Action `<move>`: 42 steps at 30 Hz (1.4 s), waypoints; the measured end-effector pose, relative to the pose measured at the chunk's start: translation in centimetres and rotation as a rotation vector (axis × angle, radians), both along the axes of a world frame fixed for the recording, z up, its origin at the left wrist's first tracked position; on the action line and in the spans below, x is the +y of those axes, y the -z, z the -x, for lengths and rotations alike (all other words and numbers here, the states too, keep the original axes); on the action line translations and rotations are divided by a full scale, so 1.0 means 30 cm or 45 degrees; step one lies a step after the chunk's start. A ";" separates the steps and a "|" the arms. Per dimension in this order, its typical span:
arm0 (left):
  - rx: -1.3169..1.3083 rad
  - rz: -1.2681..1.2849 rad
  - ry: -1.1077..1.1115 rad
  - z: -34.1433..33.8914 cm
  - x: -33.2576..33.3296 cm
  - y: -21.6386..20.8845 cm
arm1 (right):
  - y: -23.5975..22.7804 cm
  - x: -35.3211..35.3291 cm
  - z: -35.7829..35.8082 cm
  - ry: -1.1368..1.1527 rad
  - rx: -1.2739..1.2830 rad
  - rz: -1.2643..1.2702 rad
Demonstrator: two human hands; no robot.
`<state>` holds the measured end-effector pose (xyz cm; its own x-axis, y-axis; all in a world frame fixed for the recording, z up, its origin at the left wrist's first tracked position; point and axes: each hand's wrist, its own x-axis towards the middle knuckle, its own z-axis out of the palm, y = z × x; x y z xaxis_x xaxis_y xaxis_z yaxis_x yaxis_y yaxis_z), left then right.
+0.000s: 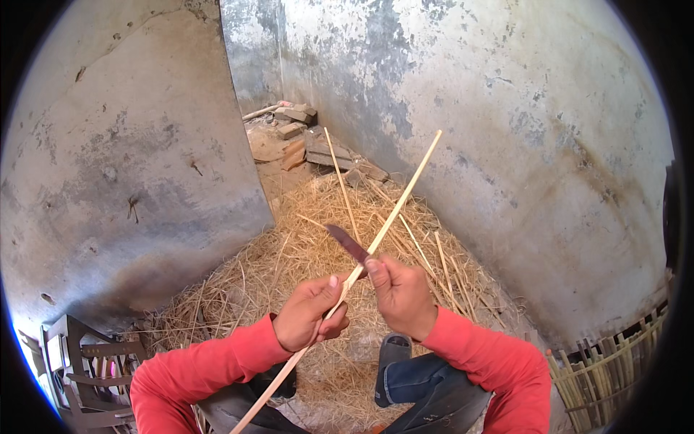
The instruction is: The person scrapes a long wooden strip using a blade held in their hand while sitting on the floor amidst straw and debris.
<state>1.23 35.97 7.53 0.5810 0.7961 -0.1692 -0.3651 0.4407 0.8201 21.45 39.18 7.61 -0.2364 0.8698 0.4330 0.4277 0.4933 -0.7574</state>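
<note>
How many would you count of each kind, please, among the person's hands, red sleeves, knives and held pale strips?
Left hand and right hand: 2 hands
Red sleeves: 2
Knife: 1
Held pale strip: 1
Total: 6

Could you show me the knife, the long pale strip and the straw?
Knife (pixel 347 243): head view, on the blade.
Long pale strip (pixel 397 205): head view, on its upper length.
Straw (pixel 285 253): head view, on the heap's surface.
</note>
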 end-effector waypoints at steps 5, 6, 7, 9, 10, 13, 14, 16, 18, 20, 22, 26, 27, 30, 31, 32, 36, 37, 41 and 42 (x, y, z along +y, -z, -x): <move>-0.071 0.002 -0.098 -0.028 0.009 0.007 | -0.012 -0.029 0.036 -0.080 0.057 0.016; -0.109 0.030 -0.088 -0.029 0.007 0.007 | -0.011 -0.031 0.034 -0.080 0.058 0.013; -0.149 0.057 -0.075 -0.032 0.008 0.005 | -0.010 -0.034 0.030 -0.107 0.065 0.058; -0.179 0.140 -0.058 -0.035 0.008 -0.011 | 0.000 -0.032 0.021 -0.134 0.071 0.098; -0.206 0.233 -0.041 -0.037 0.007 -0.020 | 0.014 -0.027 0.012 -0.172 0.114 0.138; -0.308 0.333 0.056 -0.020 0.010 -0.036 | 0.004 -0.013 -0.006 -0.175 0.339 0.257; -0.304 0.337 0.054 -0.011 0.010 -0.043 | -0.002 -0.002 -0.012 -0.141 0.522 0.337; -0.305 0.379 0.148 0.002 0.010 -0.057 | 0.004 0.036 -0.064 -0.108 0.562 0.365; -0.255 0.303 0.160 0.005 -0.003 -0.044 | -0.008 0.051 -0.096 -0.076 0.599 0.389; -0.213 0.228 0.183 0.000 -0.010 -0.029 | -0.035 0.047 -0.111 -0.053 0.622 0.416; 0.179 -0.173 0.137 -0.008 -0.019 -0.022 | -0.040 0.051 -0.102 -0.045 0.570 0.345; 0.298 -0.300 0.028 -0.008 -0.024 -0.002 | -0.057 0.053 -0.104 -0.053 0.546 0.353; 0.295 -0.302 0.036 -0.006 -0.025 -0.005 | -0.046 0.061 -0.119 -0.045 0.545 0.351; 0.365 -0.296 0.086 0.021 -0.033 -0.015 | -0.017 0.092 -0.155 -0.011 0.720 0.556; 0.378 -0.302 0.113 0.033 -0.035 -0.014 | -0.021 0.103 -0.159 0.028 0.826 0.535; 0.391 -0.309 0.140 0.043 -0.036 -0.013 | -0.025 0.113 -0.165 0.068 0.933 0.512; 0.471 -0.327 0.193 0.082 -0.051 -0.004 | -0.030 0.140 -0.224 0.150 1.013 0.514; 0.501 -0.376 0.183 0.090 -0.060 0.009 | -0.028 0.137 -0.228 0.143 1.000 0.491; 0.835 -0.766 -0.028 0.092 -0.088 -0.037 | -0.021 0.127 -0.208 0.168 1.009 0.516; 1.033 -1.025 -0.144 0.090 -0.091 -0.048 | -0.018 0.134 -0.207 0.194 0.988 0.501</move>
<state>-1.48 33.25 8.97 0.4517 0.8839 0.1209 0.3958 -0.3200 0.8608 27.67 43.22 8.15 0.1309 0.9877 0.0854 -0.2379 0.1149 -0.9645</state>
